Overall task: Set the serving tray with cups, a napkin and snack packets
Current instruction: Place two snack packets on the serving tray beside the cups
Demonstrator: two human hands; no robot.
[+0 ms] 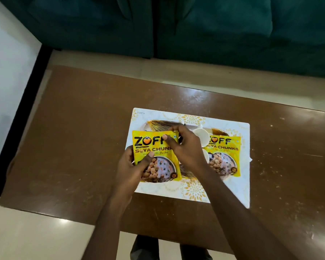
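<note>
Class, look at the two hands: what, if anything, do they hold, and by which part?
Both hold one yellow Zoff soya chunks packet: the left hand grips its lower left edge, the right hand pinches its top right corner.

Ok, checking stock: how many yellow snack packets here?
2. Left hand and right hand hold one packet over the tray's left side; the other packet lies on its right, partly behind a white cup. More may hide beneath.

You have soft, fairly dim indoor light. Pale glare streaks the far side of the bench [195,96], the sofa [214,34] sinks into shadow, and straight edges bow outward; the detail is slightly blurred.
</note>
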